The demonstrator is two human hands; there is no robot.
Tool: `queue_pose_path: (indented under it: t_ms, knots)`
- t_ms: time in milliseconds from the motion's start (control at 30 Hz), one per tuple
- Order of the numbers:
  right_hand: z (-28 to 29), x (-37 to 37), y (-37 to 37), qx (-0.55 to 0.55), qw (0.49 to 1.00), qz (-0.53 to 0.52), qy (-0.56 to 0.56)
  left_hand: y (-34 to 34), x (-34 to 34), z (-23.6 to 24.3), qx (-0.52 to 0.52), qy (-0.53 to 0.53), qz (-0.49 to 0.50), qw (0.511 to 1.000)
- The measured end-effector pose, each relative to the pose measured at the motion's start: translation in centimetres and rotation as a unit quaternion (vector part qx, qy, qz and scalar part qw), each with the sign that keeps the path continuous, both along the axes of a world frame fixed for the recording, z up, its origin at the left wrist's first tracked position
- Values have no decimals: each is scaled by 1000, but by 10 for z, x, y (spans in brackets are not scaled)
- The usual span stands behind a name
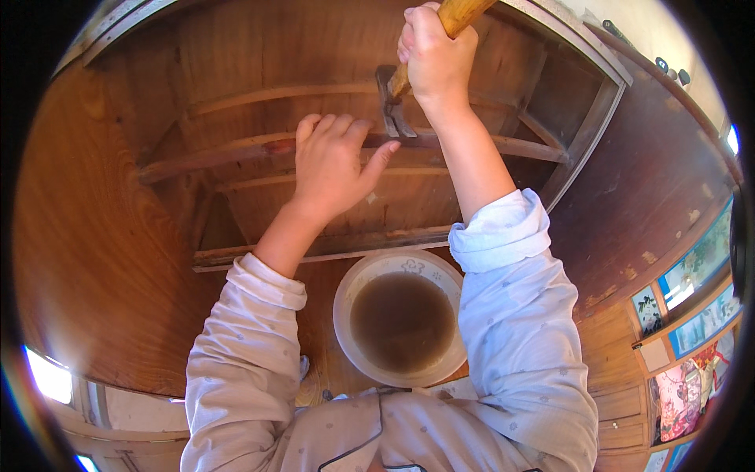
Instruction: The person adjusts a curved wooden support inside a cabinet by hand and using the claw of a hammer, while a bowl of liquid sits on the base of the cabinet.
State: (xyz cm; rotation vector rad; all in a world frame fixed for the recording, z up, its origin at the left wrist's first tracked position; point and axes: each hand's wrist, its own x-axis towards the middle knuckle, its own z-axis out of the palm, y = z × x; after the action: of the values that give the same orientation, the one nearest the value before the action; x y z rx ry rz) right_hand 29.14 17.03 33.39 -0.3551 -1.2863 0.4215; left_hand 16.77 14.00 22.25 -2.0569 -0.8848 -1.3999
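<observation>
My right hand [442,57] is closed round the thick wooden handle of a claw hammer [391,102]. The hammer's dark metal head points down, its claw end at the wooden rail [503,145] beside my left thumb. Whether the claw touches the rail or sits just above it, I cannot tell. My left hand [334,161] lies over the same rail, fingers bent over its far side and thumb stretched along it towards the hammer. The rail crosses the inside of an open brown wooden cabinet or frame [275,75]; my left hand hides part of it.
Close to my body stands a pale basin [344,315] of murky brown water, between my forearms. More slats cross the frame behind and in front of the rail. A dark wooden panel [629,181] rises at the right, beside furniture with picture panels [700,267] and a floral cloth [680,397].
</observation>
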Motion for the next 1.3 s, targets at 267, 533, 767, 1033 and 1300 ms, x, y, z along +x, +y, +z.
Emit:
queue_pose_path:
  t_ms: [267, 533, 767, 1033, 1300]
  knots:
    - [2, -2, -23, -32, 997, 62, 24, 3, 2, -1, -2, -5, 6, 1000]
    - [3, -2, -33, 2, 997, 72, 15, 0, 3, 0, -6, 4, 22, 1000]
    - [-16, -1, -40, 62, 995, 68, 42, 2, 3, -2, 0, 6, 37, 999]
    - [-20, 0, -46, 88, 993, 68, 28, 1, 3, -1, 2, 14, 36, 999]
    - [7, -8, -19, -1, 1000, 8, -8, 3, 5, -2, -2, -19, 26, 999]
